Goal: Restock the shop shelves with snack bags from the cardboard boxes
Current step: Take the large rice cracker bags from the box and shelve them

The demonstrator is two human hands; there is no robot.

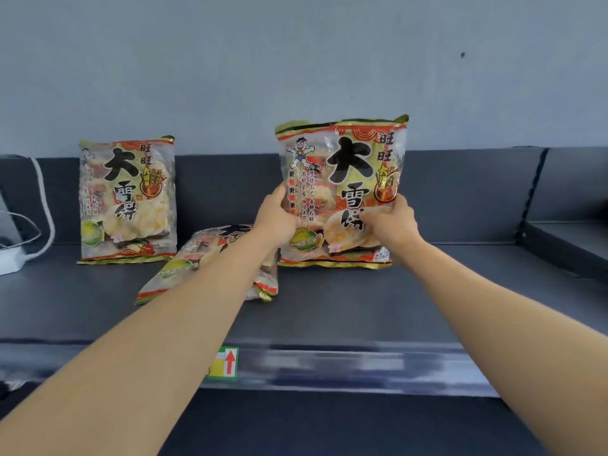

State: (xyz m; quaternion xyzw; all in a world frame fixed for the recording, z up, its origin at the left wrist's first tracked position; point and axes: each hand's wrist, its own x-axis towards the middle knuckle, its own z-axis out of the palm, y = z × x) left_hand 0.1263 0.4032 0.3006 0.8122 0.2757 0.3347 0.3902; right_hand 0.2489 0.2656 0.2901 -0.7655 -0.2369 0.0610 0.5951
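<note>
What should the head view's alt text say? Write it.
Both hands, left hand and right hand, hold a snack bag upright on a dark shelf. A second bag stands at left; a third bag lies flat between them.

Both hands, left hand and right hand, grip an upright rice cracker bag at frame centre on a dark shelf; another standing bag stands left, a fallen bag between them.
</note>
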